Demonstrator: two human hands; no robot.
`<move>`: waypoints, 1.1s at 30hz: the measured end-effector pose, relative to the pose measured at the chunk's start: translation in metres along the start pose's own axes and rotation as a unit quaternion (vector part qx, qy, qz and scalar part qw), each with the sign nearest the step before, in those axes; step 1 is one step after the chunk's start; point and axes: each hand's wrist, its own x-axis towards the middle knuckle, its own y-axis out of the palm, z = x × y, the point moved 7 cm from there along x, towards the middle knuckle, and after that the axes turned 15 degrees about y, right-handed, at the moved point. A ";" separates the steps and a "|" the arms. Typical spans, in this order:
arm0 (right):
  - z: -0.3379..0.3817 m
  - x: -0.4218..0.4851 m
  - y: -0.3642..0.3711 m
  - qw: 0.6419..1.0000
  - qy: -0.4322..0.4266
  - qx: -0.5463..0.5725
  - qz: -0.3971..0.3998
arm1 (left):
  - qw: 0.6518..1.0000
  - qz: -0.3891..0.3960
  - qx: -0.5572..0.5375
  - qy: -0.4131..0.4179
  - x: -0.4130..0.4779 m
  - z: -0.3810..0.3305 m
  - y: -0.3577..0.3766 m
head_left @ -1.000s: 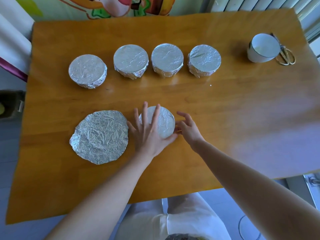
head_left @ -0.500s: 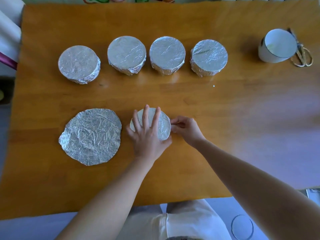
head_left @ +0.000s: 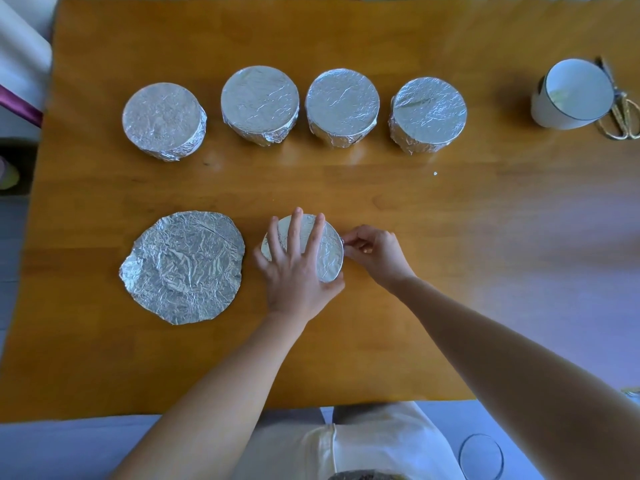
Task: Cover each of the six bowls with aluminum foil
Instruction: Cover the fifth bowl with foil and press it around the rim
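My left hand [head_left: 294,271] lies flat, fingers spread, steadying the small round foil-topped bowl [head_left: 330,256] toward the front edge of the orange wooden tabletop [head_left: 450,237], so my right hand [head_left: 375,252] can pinch its foil rim tight.

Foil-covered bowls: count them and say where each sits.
5. Back row, left to right: bowl one, bowl two, bowl three, bowl four. In front, under the left hand: bowl five. None seems hidden.

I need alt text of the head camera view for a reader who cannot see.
A person's left hand presses on a foil-topped bowl while the right hand pinches the foil at its rim. Behind stand four foil-covered bowls; a loose foil sheet lies left, an uncovered white bowl and scissors far right.
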 end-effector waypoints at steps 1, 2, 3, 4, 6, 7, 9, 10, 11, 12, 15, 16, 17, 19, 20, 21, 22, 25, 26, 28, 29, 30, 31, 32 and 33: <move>0.002 0.001 -0.002 1.000 -0.013 -0.015 -0.005 | 1.000 0.000 0.003 0.002 0.000 0.000 0.000; 0.005 0.003 -0.003 0.999 -0.024 -0.030 -0.007 | 1.000 0.002 0.008 0.005 0.000 0.000 0.001; 0.007 0.005 -0.003 0.999 -0.030 -0.044 -0.006 | 1.000 0.005 0.013 0.008 0.000 0.000 0.001; 0.009 0.007 -0.002 0.998 -0.032 -0.058 -0.001 | 1.000 0.007 0.016 0.010 0.000 0.000 0.001; 0.012 0.009 0.001 0.997 -0.024 -0.073 0.010 | 1.000 0.011 0.018 0.012 0.000 0.000 0.002; 0.011 0.008 0.002 0.998 -0.014 -0.065 0.009 | 1.000 0.013 0.018 0.012 0.001 0.000 0.003; 0.010 0.006 0.001 0.999 0.014 -0.029 -0.007 | 1.000 0.014 0.018 0.012 0.000 0.000 0.003; 0.008 0.004 0.001 0.999 0.031 -0.006 -0.012 | 1.000 0.014 0.020 0.012 0.000 0.000 0.003; 0.006 0.002 0.002 0.998 0.055 0.026 -0.009 | 1.000 0.016 0.021 0.013 0.000 0.000 0.003; 0.002 0.000 0.004 0.995 0.081 0.062 0.000 | 1.000 0.019 0.020 0.013 0.000 0.000 0.003; -0.004 -0.003 0.008 0.981 0.132 0.142 0.026 | 0.999 0.024 0.020 0.013 0.000 0.000 0.004; -0.005 -0.005 0.008 0.976 0.140 0.164 0.035 | 0.999 0.024 0.020 0.013 0.000 0.000 0.003; -0.005 -0.006 0.009 0.970 0.147 0.188 0.045 | 0.999 0.023 0.019 0.013 0.000 0.000 0.003; -0.007 -0.007 0.010 0.958 0.161 0.226 0.068 | 1.000 0.019 0.016 0.012 0.000 0.000 0.002; -0.010 -0.008 0.011 0.953 0.172 0.239 0.078 | 1.000 0.018 0.016 0.012 0.000 0.000 0.002; -0.013 -0.009 0.014 0.944 0.187 0.256 0.089 | 1.000 0.019 0.017 0.011 0.000 0.000 0.002; -0.017 -0.009 0.017 0.932 0.209 0.281 0.098 | 1.000 0.021 0.018 0.011 0.000 -0.001 0.003; -0.025 -0.011 0.029 0.883 0.275 0.366 0.107 | 1.000 0.019 0.019 0.007 0.000 -0.001 0.002; -0.025 -0.012 0.031 0.871 0.289 0.384 0.102 | 1.000 0.020 0.019 0.005 0.000 -0.001 0.002; -0.024 -0.015 0.032 0.851 0.312 0.415 0.085 | 1.000 0.023 0.019 0.004 0.000 -0.001 0.003; -0.025 -0.016 0.033 0.842 0.322 0.427 0.073 | 1.000 0.022 0.021 0.003 0.000 -0.001 0.003; -0.025 -0.017 0.033 0.836 0.333 0.433 0.058 | 1.000 0.019 0.022 0.002 0.000 -0.001 0.003; -0.027 -0.018 0.034 0.834 0.342 0.431 0.043 | 1.000 0.016 0.024 0.001 0.001 -0.001 0.003; -0.028 -0.020 0.035 0.837 0.345 0.424 0.029 | 1.000 0.012 0.027 0.001 0.001 -0.001 0.002; -0.028 -0.020 0.036 0.843 0.342 0.414 0.018 | 1.000 0.009 0.030 0.000 0.001 -0.001 0.002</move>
